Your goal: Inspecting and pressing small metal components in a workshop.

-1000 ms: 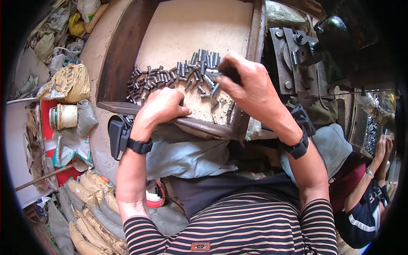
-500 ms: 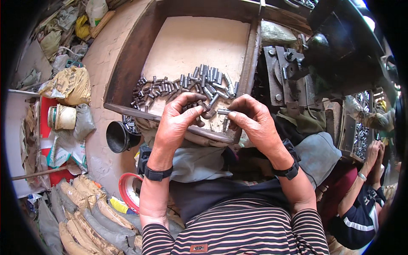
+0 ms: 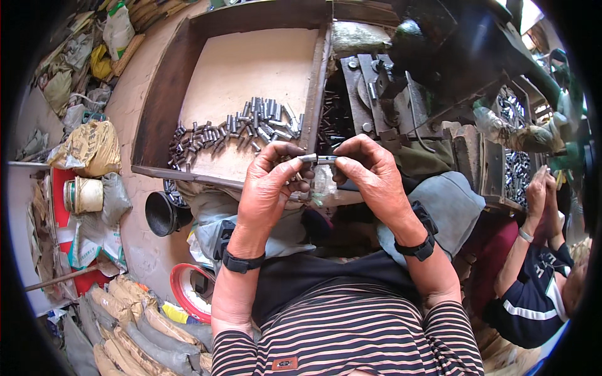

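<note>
Just off the front edge of a wooden tray (image 3: 251,56), my two hands meet over my lap. My left hand (image 3: 271,172) is closed, pinching a short metal cylinder (image 3: 307,158) between thumb and forefinger; its other fingers curl over darker pieces, partly hidden. A shiny metal pin (image 3: 326,160) sits in the closed pinch of my right hand (image 3: 369,168). The pin and the cylinder touch end to end in one line; whether one enters the other I cannot tell. Loose metal cylinders (image 3: 216,135) lie heaped in the tray's near part.
Right of the tray stands a dark machine with bolted metal plates (image 3: 360,94). A black bucket (image 3: 164,213) with metal pieces is at the left, near a red-rimmed tub (image 3: 188,291). Stacked sacks (image 3: 147,326) fill the lower left. Another person (image 3: 533,276) works at far right.
The cylinder and the pin, apart before, now touch end to end as my hands came closer together. My view has shifted, so the tray appears farther left and my hands beyond its right corner.
</note>
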The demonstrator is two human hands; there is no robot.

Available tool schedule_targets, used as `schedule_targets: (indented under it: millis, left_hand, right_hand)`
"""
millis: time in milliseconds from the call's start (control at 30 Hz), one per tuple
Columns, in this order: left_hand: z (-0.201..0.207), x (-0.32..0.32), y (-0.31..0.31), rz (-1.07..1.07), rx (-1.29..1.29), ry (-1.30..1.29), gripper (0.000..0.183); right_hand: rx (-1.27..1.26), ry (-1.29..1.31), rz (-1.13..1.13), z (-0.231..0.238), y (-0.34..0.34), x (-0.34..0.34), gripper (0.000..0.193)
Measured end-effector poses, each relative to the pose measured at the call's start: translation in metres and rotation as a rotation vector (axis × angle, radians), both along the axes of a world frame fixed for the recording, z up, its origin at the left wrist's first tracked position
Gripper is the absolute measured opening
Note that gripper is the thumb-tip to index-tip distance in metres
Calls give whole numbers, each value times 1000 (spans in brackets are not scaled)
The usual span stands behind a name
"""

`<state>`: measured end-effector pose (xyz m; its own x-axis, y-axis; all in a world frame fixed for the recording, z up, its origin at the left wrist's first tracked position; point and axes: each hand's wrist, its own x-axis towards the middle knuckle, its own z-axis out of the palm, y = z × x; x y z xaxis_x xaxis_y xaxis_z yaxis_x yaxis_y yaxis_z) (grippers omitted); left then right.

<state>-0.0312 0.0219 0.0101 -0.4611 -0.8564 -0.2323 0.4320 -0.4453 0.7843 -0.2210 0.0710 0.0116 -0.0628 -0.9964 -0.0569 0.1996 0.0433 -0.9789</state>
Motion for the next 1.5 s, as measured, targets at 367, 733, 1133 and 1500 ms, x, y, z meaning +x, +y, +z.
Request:
schedule_targets:
  millis: [367, 733, 1133, 1500]
  left_hand:
    - [-2, -37, 8, -55, 3, -75, 12]
    - [-5, -44, 14, -81, -52, -149, 12]
    - [-2, -49, 23, -192, -90, -199, 12]
    - [43, -54, 39, -346, -466, -241, 17]
  right_hand:
    - [25, -147, -69, -6, 18, -31, 11]
    - [123, -247, -31, -7, 25, -33, 12]
    - [174, -109, 162, 7, 34, -53, 10]
    - [101, -187, 62, 29, 68, -50, 11]
